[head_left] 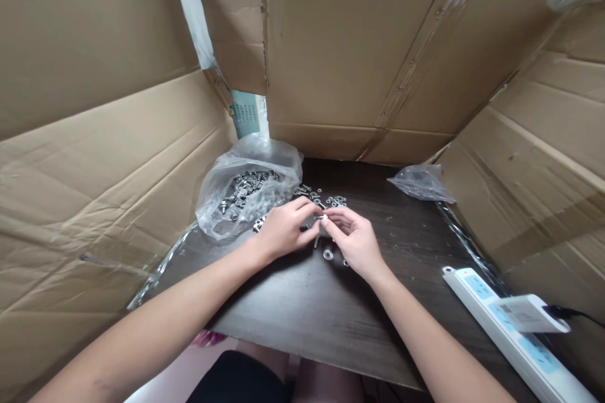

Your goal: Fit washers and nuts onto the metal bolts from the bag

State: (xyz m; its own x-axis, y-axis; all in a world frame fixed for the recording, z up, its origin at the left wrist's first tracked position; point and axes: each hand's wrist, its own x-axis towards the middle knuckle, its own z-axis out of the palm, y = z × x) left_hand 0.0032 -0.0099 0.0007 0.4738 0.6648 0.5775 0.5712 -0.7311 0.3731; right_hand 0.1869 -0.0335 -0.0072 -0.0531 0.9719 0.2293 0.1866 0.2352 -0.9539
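Note:
Both hands meet over the dark table, fingertips close together around a small metal bolt [320, 217]. My left hand [287, 227] pinches one end of it with thumb and fingers. At the other end, the thumb and fingers of my right hand [355, 239] are closed on it, near a small bright piece I cannot make out. Just below the fingers lie a loose bolt [316, 242] and a round washer [328, 254]. Behind the hands, several washers and nuts [336, 201] are scattered. More small hardware [258, 224] shows beside my left wrist, partly hidden.
A clear plastic bag [212, 201] full of bolts [255, 186] lies open at the left. Another clear bag [422, 182] rests at the back right. On the right is a white power strip [513, 334] with a plugged-in adapter [532, 313]. Cardboard walls [359, 44] enclose the table [283, 302].

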